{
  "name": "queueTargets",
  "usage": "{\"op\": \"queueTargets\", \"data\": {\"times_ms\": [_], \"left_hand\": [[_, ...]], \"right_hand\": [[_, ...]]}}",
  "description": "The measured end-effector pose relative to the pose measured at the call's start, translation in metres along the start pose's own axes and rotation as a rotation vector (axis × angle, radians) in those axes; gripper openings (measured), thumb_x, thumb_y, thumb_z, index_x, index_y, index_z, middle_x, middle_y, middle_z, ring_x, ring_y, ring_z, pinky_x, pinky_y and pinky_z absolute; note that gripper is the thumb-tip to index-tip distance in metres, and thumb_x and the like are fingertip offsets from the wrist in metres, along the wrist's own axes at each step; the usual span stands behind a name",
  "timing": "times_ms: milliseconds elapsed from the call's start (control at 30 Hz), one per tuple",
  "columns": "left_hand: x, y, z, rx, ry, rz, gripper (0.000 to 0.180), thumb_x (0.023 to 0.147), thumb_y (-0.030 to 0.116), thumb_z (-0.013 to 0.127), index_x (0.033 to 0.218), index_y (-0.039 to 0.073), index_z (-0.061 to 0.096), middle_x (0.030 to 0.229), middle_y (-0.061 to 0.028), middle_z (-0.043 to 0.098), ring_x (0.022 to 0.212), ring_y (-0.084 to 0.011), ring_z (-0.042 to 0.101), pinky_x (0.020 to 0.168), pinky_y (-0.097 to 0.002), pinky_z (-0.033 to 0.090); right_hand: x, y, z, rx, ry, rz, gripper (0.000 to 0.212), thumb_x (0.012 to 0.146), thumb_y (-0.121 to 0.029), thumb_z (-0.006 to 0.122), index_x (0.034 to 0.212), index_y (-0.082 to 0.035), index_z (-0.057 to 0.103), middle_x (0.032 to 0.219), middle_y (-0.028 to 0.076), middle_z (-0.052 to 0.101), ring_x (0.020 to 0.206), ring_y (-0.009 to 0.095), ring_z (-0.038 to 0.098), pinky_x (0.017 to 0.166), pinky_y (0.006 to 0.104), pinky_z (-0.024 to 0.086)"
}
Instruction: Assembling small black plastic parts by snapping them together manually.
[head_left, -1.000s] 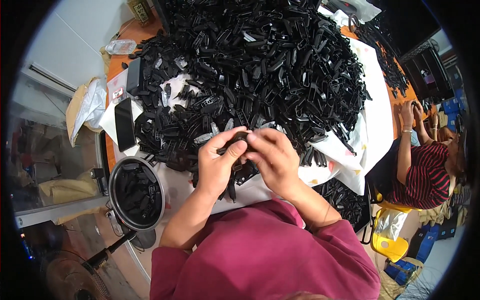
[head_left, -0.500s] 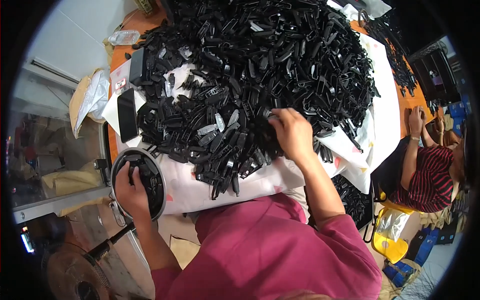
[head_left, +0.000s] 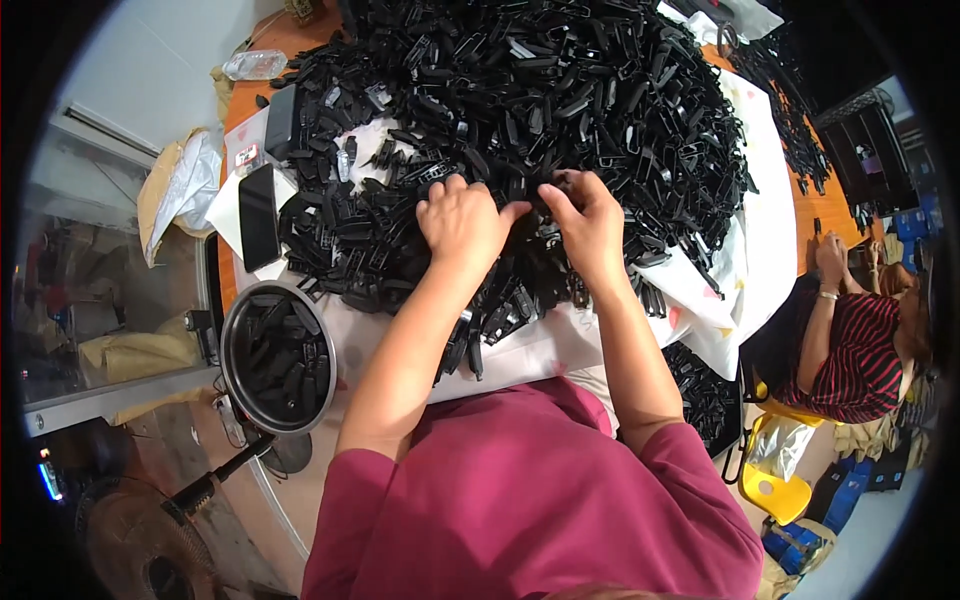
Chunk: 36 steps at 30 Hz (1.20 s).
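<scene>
The grip of the left hand (head_left: 462, 222) lies back upward over the heap of black parts (head_left: 600, 100), its thumb stretched toward the other hand; I cannot tell whether something is under the fingers. The grip of the right hand (head_left: 592, 225) has thumb and bent fingers near each other, but I cannot tell if a part is pinched there.

At the left, beside the bench (head_left: 229, 278), is a round metal bowl (head_left: 228, 352) holding more black pieces (head_left: 280, 360). If the left forearm (head_left: 400, 350) swings outward, it could knock the bowl and spill them. Next, a phone (head_left: 260, 215) lies near the loose parts; a sliding one could scratch it. In the middle, the heap spreads under both hands, and its front parts could fall if an arm sweeps back. At the right, pulling the wrinkled white sheet (head_left: 725, 325) could bring parts down.
</scene>
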<state>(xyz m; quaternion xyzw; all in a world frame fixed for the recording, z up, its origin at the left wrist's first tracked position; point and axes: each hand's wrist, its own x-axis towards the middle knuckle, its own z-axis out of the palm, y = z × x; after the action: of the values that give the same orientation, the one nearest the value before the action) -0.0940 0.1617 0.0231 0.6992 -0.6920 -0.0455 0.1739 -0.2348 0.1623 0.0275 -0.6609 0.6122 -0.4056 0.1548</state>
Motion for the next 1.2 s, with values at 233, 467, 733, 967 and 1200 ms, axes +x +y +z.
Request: {"op": "queueTargets", "data": {"times_ms": [233,467,733,967,1200], "left_hand": [[0.000,-0.015,-0.005,-0.520,-0.162,-0.057,0.025,0.076,0.022,0.066,0.086,-0.001,0.062,0.086,-0.0103,0.061,0.077,-0.0164,0.059,0.067,-0.0295,0.046],[-0.035,-0.021,-0.033,-1.338,-0.249,-0.024,0.039,0.078,0.013,0.068,0.115,0.006,0.057,0.084,-0.0021,0.063,0.074,-0.0064,0.055,0.068,-0.0208,0.046],[-0.047,-0.017,-0.055,-1.182,-0.044,0.138,0.036,0.070,0.012,0.074,0.103,0.001,0.062,0.084,-0.0081,0.065,0.073,-0.0105,0.060,0.065,-0.0227,0.049],[-0.043,-0.019,-0.068,-0.916,0.130,0.414,0.033,0.068,0.012,0.074,0.098,0.003,0.064,0.082,-0.0112,0.063,0.067,-0.0182,0.059,0.060,-0.0260,0.047],[-0.061,-0.024,-0.039,-1.224,-0.122,0.146,0.031,0.075,0.008,0.068,0.105,0.001,0.061,0.093,-0.0070,0.062,0.077,-0.0126,0.058,0.069,-0.0244,0.047]], "right_hand": [[-0.017,0.006,-0.027,1.043,-0.246,0.257,0.022,0.085,-0.008,0.056,0.098,-0.007,0.039,0.099,0.015,0.059,0.070,0.013,0.058,0.049,0.0199,0.046],[-0.025,-0.024,-0.050,0.840,-0.424,0.144,0.022,0.085,-0.011,0.059,0.103,-0.002,0.051,0.090,0.012,0.062,0.057,0.006,0.051,0.044,0.0168,0.040],[-0.025,-0.038,-0.046,0.398,-0.207,-0.411,0.028,0.075,-0.009,0.068,0.101,0.000,0.060,0.093,0.011,0.063,0.076,0.017,0.059,0.067,0.0251,0.047],[-0.026,-0.039,-0.053,0.292,-0.155,-0.567,0.034,0.069,-0.005,0.070,0.101,-0.001,0.061,0.083,0.011,0.061,0.069,0.020,0.057,0.060,0.0276,0.047],[-0.041,-0.033,-0.033,0.087,-0.036,-0.673,0.036,0.066,-0.002,0.070,0.100,0.000,0.060,0.080,0.009,0.060,0.061,0.020,0.055,0.049,0.0263,0.044]]}}
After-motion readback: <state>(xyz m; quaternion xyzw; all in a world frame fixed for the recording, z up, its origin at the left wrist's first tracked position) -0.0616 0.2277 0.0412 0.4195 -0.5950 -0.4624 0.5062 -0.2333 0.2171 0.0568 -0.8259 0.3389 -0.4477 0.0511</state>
